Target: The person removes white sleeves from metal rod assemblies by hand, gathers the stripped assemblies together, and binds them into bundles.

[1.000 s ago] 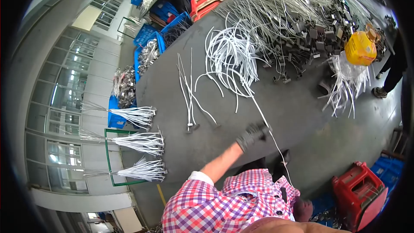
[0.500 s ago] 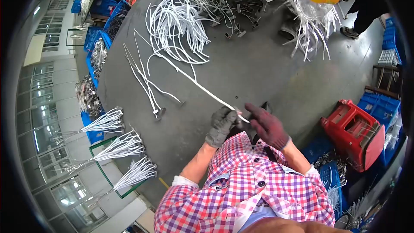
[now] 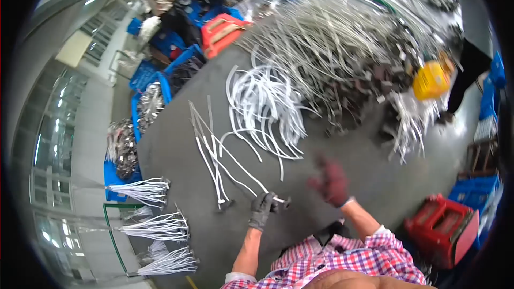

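Clamping a white-sleeved cable [image 3: 261, 184], the left grip [image 3: 261, 211] has its dark end piece [image 3: 287, 203] poking out rightward and its length trailing forward-left over the tabletop [image 3: 171, 152]; rightward, the blurred right grip [image 3: 333, 184] is spread; ahead lie heaped white sleeves [image 3: 265, 104]

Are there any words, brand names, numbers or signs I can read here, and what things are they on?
None can be read.
Yellow container: any print on it is too blurred to read.
White cable in the left hand: too small to tell if anything is printed on it.
Red plastic stool: no lettering that I can make out.
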